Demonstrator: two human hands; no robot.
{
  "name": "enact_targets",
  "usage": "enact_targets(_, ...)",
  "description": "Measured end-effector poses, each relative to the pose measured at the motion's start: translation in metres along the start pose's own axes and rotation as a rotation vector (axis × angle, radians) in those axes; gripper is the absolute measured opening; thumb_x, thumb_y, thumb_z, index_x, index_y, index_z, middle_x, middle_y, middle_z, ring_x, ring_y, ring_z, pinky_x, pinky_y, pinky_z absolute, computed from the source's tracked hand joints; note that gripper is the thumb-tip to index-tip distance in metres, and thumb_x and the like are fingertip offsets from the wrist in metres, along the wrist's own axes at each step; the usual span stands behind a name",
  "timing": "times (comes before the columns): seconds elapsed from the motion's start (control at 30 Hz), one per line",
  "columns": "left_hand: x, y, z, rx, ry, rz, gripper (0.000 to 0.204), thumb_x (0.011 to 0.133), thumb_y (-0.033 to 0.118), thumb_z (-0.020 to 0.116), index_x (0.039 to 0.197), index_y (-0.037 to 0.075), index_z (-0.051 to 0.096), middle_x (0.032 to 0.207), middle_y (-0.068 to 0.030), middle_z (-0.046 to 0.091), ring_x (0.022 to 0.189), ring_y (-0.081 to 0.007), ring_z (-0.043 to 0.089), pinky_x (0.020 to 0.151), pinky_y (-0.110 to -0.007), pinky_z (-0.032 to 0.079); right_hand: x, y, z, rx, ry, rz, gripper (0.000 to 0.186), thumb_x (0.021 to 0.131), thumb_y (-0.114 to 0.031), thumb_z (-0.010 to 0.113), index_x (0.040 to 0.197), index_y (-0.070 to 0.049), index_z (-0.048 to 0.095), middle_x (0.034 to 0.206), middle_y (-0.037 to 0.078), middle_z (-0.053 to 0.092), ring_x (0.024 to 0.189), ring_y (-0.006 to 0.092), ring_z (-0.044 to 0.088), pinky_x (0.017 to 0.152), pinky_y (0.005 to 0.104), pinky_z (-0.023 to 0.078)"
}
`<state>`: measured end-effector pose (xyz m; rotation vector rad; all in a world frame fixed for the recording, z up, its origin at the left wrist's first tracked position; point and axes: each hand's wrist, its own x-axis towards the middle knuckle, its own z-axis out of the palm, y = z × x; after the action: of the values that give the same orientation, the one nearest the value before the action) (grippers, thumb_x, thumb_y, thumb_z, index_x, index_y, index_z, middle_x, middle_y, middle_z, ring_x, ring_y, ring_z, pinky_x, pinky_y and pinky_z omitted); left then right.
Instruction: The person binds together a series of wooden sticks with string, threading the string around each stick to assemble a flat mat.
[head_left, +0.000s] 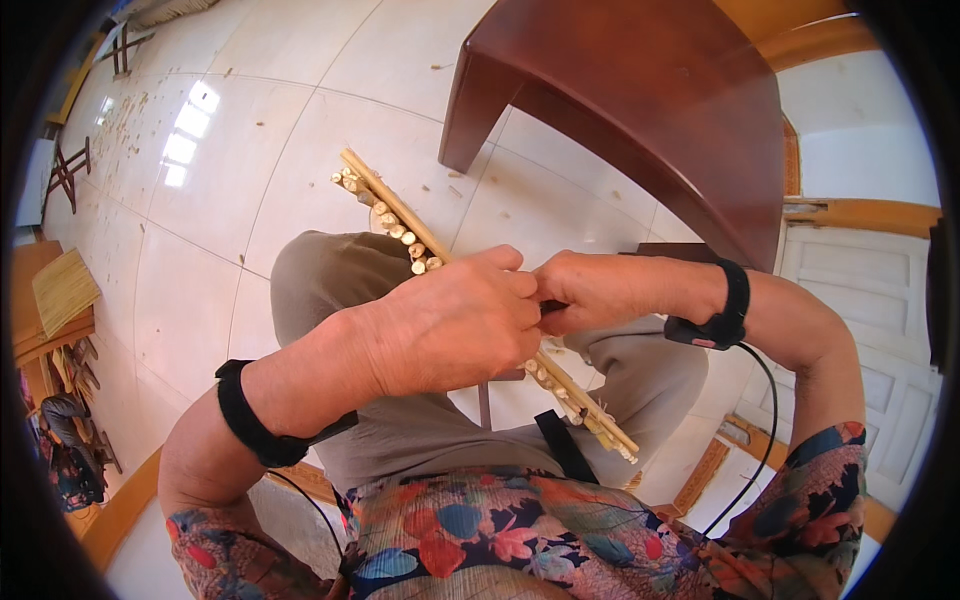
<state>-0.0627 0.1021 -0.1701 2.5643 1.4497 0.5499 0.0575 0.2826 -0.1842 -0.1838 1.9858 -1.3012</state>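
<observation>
While daylight is reflected in a glossy floor of pale square tiles (205, 240), the widest surface in view, its sheen is cut at one o'clock by a dark red-brown table (640, 85), smooth, polished and curved by the lens. At three o'clock a white panelled door (855, 340) is seen, and at six o'clock a floral shirt (450, 535) of thin, creased cloth. Matte grey-brown trousers (420, 430) are spread behind the hands, one knee at nine o'clock, the other at four.

Above the lap, a slender strip of sticks (400, 210) is held slantwise from half past ten to half past four; along its straight, yellowish rod, short pieces with round, pale cut ends are ranged. Its middle is covered by the left hand (455, 315), whose fingers are wrapped about it. The right hand (575, 290) is curled in alongside, touching the left; whether anything is pinched there cannot be told. Each wrist is banded by a black strap (735, 300). Tiny tan scraps (130, 125) are scattered towards ten o'clock.
</observation>
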Motion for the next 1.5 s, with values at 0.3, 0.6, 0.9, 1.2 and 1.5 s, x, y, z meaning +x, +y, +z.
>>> enact_targets(0.3, 0.003, -0.005, -0.007, -0.094, -0.023, -0.005, 0.006, 0.074, 0.015, 0.062, 0.069, 0.014, 0.065, 0.069, 0.0016, 0.059, 0.082, -0.0166, 0.058, 0.080, -0.031, 0.043, -0.051, -0.001, -0.009, -0.069, 0.089, 0.034, 0.010, 0.088, -0.009, 0.060, 0.089, 0.000, 0.064, 0.080, 0.014, 0.065, 0.073, 0.0266, 0.063, 0.068, 0.0366, 0.049)
enact_targets(0.6, 0.005, -0.004, -0.003, -0.042, 0.011, -0.039, 0.005, 0.070, 0.014, 0.061, 0.069, 0.010, 0.057, 0.069, -0.0030, 0.056, 0.075, -0.0203, 0.058, 0.076, -0.033, 0.045, -0.058, -0.001, 0.050, 0.737, 0.613, 0.409, 0.011, 0.086, -0.009, 0.062, 0.093, -0.002, 0.063, 0.078, 0.015, 0.064, 0.069, 0.0283, 0.064, 0.065, 0.0355, 0.053)
enact_targets(0.9, -0.006, 0.015, -0.004, -0.072, -0.003, -0.090, 0.014, 0.065, 0.011, 0.061, 0.075, 0.004, 0.056, 0.074, -0.0059, 0.053, 0.074, -0.0217, 0.055, 0.075, -0.034, 0.047, -0.062, 0.004, 0.067, -0.310, 0.587, 0.027, 0.014, 0.083, -0.011, 0.058, 0.087, 0.000, 0.066, 0.088, 0.020, 0.066, 0.080, 0.0400, 0.065, 0.070, 0.0462, 0.054)
enact_targets(1.2, -0.001, 0.011, -0.007, -0.041, -0.045, -0.095, 0.015, 0.066, 0.013, 0.061, 0.077, 0.004, 0.058, 0.075, -0.0056, 0.053, 0.076, -0.0219, 0.056, 0.079, -0.034, 0.048, -0.055, -0.007, 0.034, 0.347, 0.742, 0.237, 0.015, 0.092, -0.015, 0.059, 0.090, -0.001, 0.061, 0.092, 0.015, 0.069, 0.077, 0.0247, 0.069, 0.064, 0.0353, 0.055)
enact_targets(1.5, -0.016, 0.024, -0.008, 0.028, -0.063, -0.246, 0.019, 0.068, 0.011, 0.062, 0.084, 0.001, 0.061, 0.082, -0.0080, 0.060, 0.081, -0.0235, 0.060, 0.080, -0.037, 0.050, -0.027, -0.005, 0.070, 1.166, 0.681, -0.190, 0.016, 0.103, -0.016, 0.052, 0.104, -0.001, 0.057, 0.085, 0.006, 0.065, 0.073, 0.0127, 0.066, 0.066, 0.0263, 0.055)
